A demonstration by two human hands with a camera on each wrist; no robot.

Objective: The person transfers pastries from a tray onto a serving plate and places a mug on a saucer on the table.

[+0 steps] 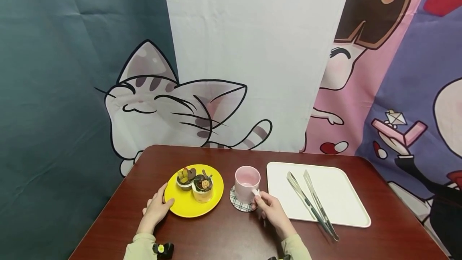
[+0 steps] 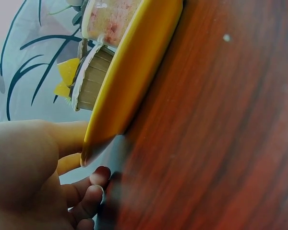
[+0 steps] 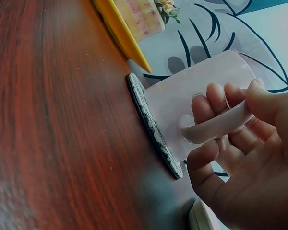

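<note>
My left hand (image 1: pixel 157 208) grips the near left rim of a yellow plate (image 1: pixel 180 207), thumb lying over the edge. On that plate sit a cupcake (image 1: pixel 185 185) with yellow fruit pieces and a small round cake (image 1: pixel 203 196) with dark topping. In the left wrist view, the plate (image 2: pixel 129 72) rim passes between thumb and fingers. A pink mug (image 1: pixel 245 187) stands upright on a round plaid coaster (image 1: pixel 236 204). My right hand (image 1: pixel 274 212) holds its handle, and the right wrist view shows fingers (image 3: pixel 216 96) curled through the handle (image 3: pixel 218 127).
Right of the mug lies a white rectangular tray (image 1: pixel 343 187). Metal tongs (image 1: pixel 306 200) with dark handles rest across it, their handle end reaching past its front edge. The brown table (image 1: pixel 216 240) backs onto a cartoon-printed cloth (image 1: pixel 231 51).
</note>
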